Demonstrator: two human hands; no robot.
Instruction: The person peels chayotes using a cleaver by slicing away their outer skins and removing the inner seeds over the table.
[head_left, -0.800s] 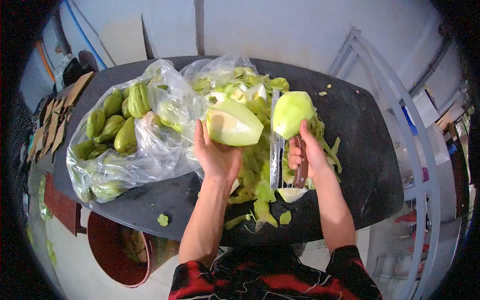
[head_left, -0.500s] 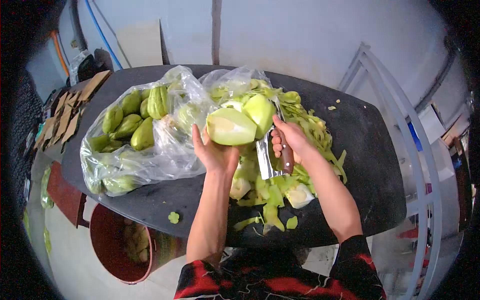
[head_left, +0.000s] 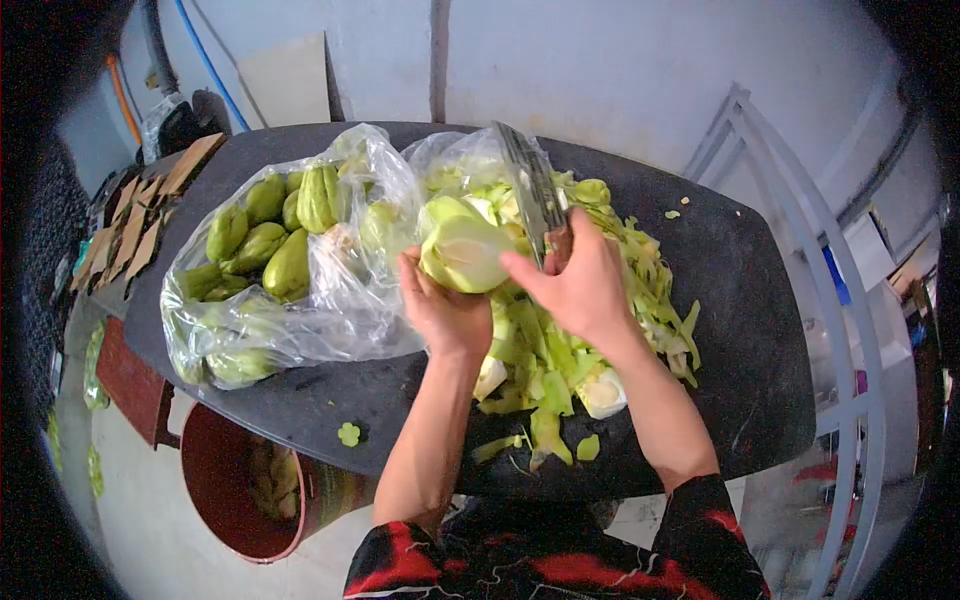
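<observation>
Table (head_left: 745, 340): dark, rounded edges, under everything we're handling.
Bag (head_left: 370, 315): clear plastic, left side of table, full of darker green ridged squash (head_left: 285, 268).
Peelings (head_left: 545, 345): loose pale-green strips, right of bag, piled below our hands.
Right hand (head_left: 588, 285): fingers curled around knife (head_left: 535, 190) handle, partly hidden; thumb stretched to the peeled squash (head_left: 468, 257), contact we can't confirm.
Left hand (head_left: 450, 318): fingers cupped beneath the peeled squash, thumb up its side.
Knife: shiny broad blade, tip up and away from us.
Peeled squash: in our left palm, above table; pale green, flat whitish face.
</observation>
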